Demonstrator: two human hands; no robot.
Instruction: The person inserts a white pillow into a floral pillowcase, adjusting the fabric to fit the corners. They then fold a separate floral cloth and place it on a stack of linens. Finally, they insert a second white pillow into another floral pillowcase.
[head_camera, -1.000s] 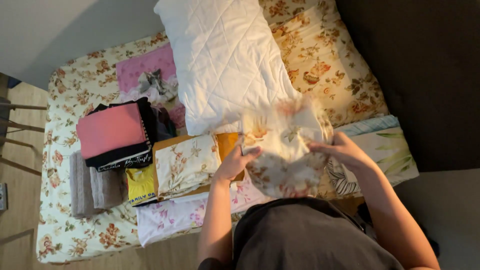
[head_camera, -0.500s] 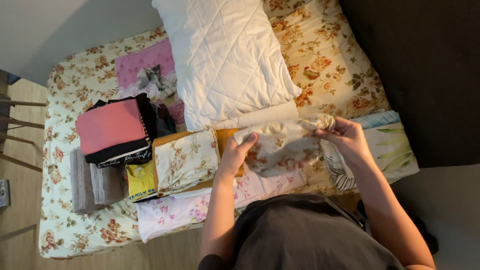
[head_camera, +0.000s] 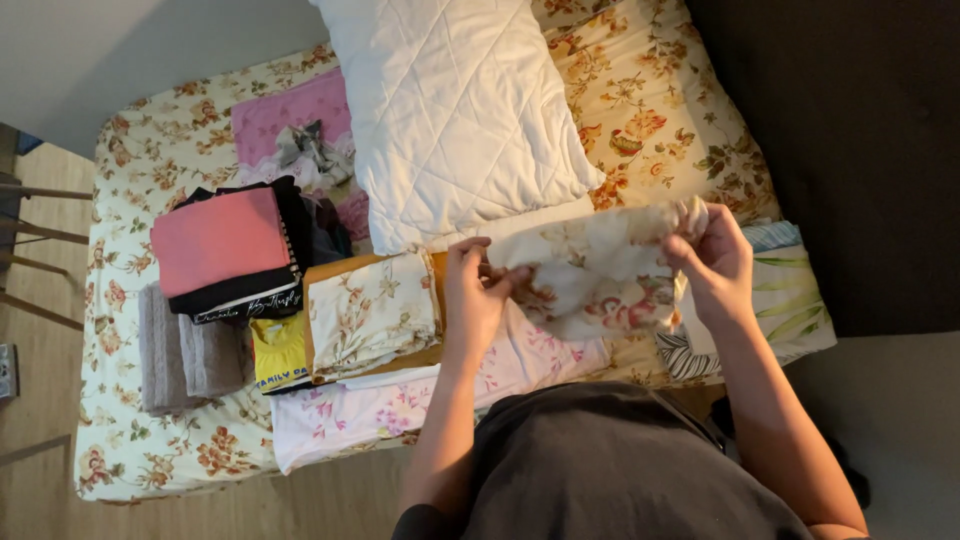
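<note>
Below you spreads a bed under a floral sheet (head_camera: 150, 440), with a white quilted pillow (head_camera: 450, 110) beyond your hands and folded stacks off to the left. Your floral cloth (head_camera: 590, 270) hangs stretched between both grips above the bed, its long axis running left to right, neither hand nearer than the other. Your left hand (head_camera: 475, 300) pinches its near-left edge; your right hand (head_camera: 715, 265) clenches the bunched far-right corner. It looks thin, cream, rose-printed and rumpled.
</note>
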